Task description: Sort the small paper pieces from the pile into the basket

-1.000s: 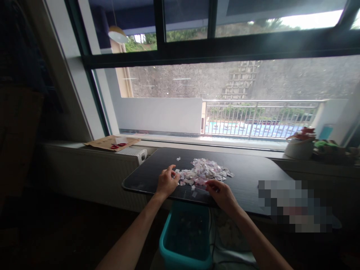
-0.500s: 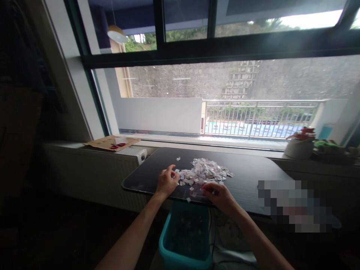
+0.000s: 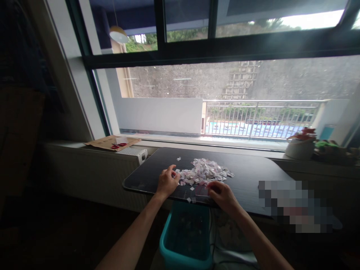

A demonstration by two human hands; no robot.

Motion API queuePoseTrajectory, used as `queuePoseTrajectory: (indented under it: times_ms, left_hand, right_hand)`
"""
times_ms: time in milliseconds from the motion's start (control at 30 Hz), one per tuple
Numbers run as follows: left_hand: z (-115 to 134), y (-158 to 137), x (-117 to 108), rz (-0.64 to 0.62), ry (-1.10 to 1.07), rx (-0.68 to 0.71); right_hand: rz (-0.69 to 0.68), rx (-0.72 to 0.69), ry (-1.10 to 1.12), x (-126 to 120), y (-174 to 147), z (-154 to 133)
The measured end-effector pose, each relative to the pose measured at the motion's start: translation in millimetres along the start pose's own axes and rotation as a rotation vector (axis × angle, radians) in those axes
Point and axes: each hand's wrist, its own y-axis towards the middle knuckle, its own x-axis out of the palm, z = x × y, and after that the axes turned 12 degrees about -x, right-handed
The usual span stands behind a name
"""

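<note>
A wide, dark-framed window fills the far side, at 12 o'clock from the middle of the black, round-cornered counter. Toward 4 o'clock a pixelated patch covers the counter's edge, and whatever lies there cannot be read. At 6 o'clock, below the near edge, stands a teal plastic bin, its base cut off by the view; dim specks show inside, too dark to identify. Between 9 and 10 o'clock, beyond the counter, lies a flat sheet of brown paper. The heaped pile of small whitish paper scraps rests on the counter around its centre. A rounded white pot between 2 and 3 o'clock holds something reddish, its details blurred.

The left hand is at the pile's 8 o'clock edge, fingers loosely curled with thumb and forefinger apart. The right hand is at the pile's 5 o'clock, fingertips drawn together; whether they pinch a scrap cannot be told, and a faint, see-through patch beside them is unclear. Red-handled scissors lie on the brown paper. Loose pale scraps are scattered toward the pile's 7 o'clock.
</note>
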Motion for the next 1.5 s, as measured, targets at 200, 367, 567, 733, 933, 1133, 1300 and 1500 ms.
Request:
queuePoseTrajectory:
  times_ms: [200,367,567,733,933,1133,1300,1500]
  left_hand:
    - [-2.4,1.1,2.1,0.016,0.006,0.011]
    - [-2.9,1.5,2.8,0.013,0.010,0.013]
    - [-2.5,1.0,2.8,-0.002,0.000,0.004]
    - [-3.9,1.6,4.1,0.016,-0.015,0.019]
    - [-3.6,1.0,3.6,0.030,-0.013,0.022]
    - [-1.8,-0.4,1.6,0.005,-0.016,0.010]
    - [-1.8,-0.2,0.9,-0.010,-0.011,0.004]
    - [-2.7,0.2,1.4,-0.009,-0.016,0.003]
  right_hand:
    - [-0.128,-0.034,0.138,-3.0,0.4,-8.0]
    - [-0.128,-0.013,0.119,-2.0,2.6,-9.9]
    - [-0.054,-0.009,0.039,3.1,3.6,4.2]
    - [0.016,0.012,-0.075,10.3,11.5,11.7]
    - [-0.148,-0.138,-0.202,1.5,18.5,-7.3]
    - [-0.235,-0.189,-0.355,-46.3,-3.0,-11.6]
    - [-0.215,-0.194,-0.408,-46.4,-1.6,-19.1]
    - [-0.266,-0.192,-0.348,-30.4,10.6,-26.1]
